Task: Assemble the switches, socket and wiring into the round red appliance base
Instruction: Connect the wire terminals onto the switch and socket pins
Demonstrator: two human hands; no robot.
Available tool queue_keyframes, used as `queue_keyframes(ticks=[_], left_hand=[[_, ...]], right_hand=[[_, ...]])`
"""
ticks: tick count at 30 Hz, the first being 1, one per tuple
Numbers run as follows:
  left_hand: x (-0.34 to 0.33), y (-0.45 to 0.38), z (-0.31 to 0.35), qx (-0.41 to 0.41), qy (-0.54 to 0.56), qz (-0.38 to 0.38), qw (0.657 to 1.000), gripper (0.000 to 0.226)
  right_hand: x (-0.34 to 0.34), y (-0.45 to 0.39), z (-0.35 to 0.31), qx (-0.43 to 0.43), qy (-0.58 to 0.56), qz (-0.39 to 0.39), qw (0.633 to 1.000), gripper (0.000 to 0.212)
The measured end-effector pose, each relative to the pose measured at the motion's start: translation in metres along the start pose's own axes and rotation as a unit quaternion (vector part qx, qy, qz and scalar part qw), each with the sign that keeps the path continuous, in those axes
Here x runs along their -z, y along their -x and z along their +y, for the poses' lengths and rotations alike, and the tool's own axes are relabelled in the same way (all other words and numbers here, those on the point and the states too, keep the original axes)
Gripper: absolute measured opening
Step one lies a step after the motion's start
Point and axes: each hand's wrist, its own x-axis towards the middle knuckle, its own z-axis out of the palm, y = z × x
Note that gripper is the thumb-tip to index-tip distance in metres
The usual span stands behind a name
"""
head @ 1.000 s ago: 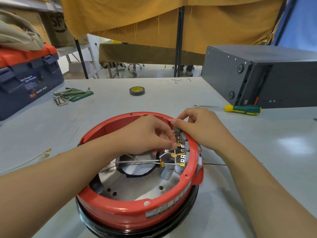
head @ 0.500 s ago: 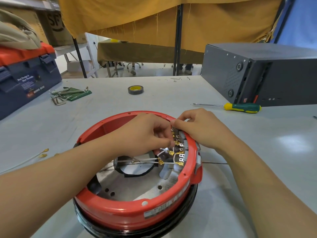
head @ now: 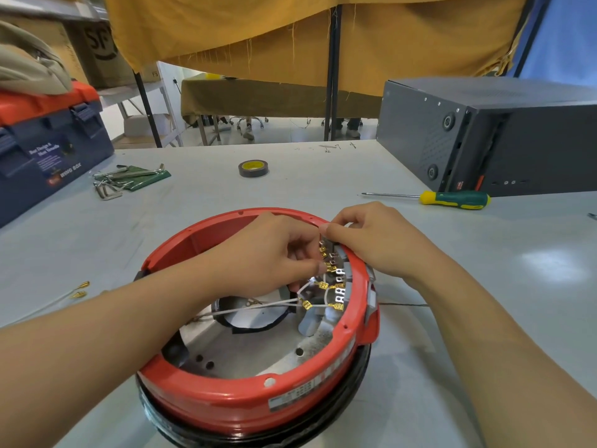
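Observation:
The round red appliance base [head: 226, 399] lies open-side up on the table in front of me. Grey switch bodies [head: 344, 281] with silver tabs line its inner right wall. White wires [head: 258, 308] with brass spade connectors [head: 336, 306] run across the inside to them. My left hand [head: 268, 250] reaches inside and pinches a brass connector at the upper switch tabs. My right hand [head: 378, 240] rests over the far right rim, fingertips gripping the top of the switch block there.
A green and yellow screwdriver [head: 452, 199] lies to the right, behind it a dark grey case [head: 484, 134]. A roll of tape [head: 253, 168] and hex keys [head: 119, 182] lie farther back. A blue toolbox [head: 42, 150] stands left. Two loose brass-tipped wires [head: 79, 290] lie at left.
Both hands stay at the same spot on the right rim; my left fingers have shifted slightly among the connectors. The view has drifted a little.

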Motion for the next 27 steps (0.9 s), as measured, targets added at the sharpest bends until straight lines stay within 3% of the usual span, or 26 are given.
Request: queue_keyframes(ticks=[12, 27], left_hand=[[-0.0045, 0.0009, 0.0034, -0.017, -0.005, 0.013, 1.0, 0.029], [0.0002, 0.0037, 0.002, -0.046, -0.044, 0.006, 0.998, 0.026]], right_hand=[[0.0, 0.0007, -0.0005, 0.0, 0.005, -0.002, 1.0, 0.024], [-0.001, 0.0003, -0.0001, 0.007, 0.011, -0.004, 1.0, 0.025]])
